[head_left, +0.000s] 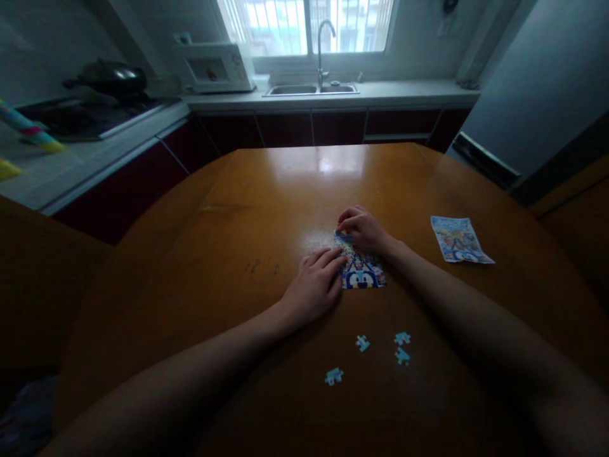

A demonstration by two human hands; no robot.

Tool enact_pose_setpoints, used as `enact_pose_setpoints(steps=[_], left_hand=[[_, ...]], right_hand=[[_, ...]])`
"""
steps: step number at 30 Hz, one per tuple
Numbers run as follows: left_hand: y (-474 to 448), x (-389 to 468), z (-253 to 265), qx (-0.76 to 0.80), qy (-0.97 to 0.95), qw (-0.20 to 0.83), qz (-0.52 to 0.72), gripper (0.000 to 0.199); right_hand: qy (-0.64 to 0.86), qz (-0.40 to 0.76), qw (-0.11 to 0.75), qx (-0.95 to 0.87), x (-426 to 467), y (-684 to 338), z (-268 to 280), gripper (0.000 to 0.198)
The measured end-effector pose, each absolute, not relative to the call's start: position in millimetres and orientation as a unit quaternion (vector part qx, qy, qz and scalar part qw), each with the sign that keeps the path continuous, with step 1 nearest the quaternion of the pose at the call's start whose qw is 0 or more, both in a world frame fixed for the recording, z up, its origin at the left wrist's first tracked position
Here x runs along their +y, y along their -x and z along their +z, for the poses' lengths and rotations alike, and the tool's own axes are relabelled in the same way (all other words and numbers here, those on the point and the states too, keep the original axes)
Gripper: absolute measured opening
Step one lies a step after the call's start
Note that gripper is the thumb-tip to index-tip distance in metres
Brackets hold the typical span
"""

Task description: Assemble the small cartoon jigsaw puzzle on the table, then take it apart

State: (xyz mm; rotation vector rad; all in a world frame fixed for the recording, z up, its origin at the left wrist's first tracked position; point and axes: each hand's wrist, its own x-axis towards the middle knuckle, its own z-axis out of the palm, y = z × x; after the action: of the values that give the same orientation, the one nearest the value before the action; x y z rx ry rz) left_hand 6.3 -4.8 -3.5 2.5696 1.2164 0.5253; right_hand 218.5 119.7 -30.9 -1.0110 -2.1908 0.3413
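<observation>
A partly assembled jigsaw puzzle [364, 279] lies flat on the wooden table, with a blue cartoon dog's face along its near edge. My left hand [318, 279] rests flat, fingers stretched out, with the fingertips on the puzzle's left side. At the puzzle's far edge, my right hand [360, 227] has its fingers curled and pressed together near the upper left corner. Whatever is under those fingertips is hidden. Several loose light-blue pieces lie nearer to me, among them one puzzle piece [333, 376] at the front and another piece [362, 343] behind it.
A creased picture sheet [459, 240] lies to the right on the table [228, 222]. Beyond the table are a counter with a sink [290, 90], a tap [320, 57] and a white microwave [216, 66]. A dark pan [114, 77] sits on the stove at left.
</observation>
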Motion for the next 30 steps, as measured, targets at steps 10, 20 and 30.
enact_pose_setpoints(steps=[10, 20, 30], left_hand=[[-6.7, -4.6, -3.6, 0.416, -0.881, 0.126, 0.183, 0.041], [-5.9, -4.2, -3.9, 0.418, -0.882, 0.123, 0.178, 0.041], [-5.9, -4.6, -3.8, 0.414, -0.885, 0.120, 0.176, 0.042]], right_hand=[[0.388, 0.136, 0.365, -0.835, 117.0, -218.2, -27.1, 0.031], [0.452, 0.145, 0.448, -0.758, 119.0, -220.4, -28.7, 0.032], [0.483, 0.151, 0.477, -0.719, 119.9, -222.0, -29.0, 0.032]])
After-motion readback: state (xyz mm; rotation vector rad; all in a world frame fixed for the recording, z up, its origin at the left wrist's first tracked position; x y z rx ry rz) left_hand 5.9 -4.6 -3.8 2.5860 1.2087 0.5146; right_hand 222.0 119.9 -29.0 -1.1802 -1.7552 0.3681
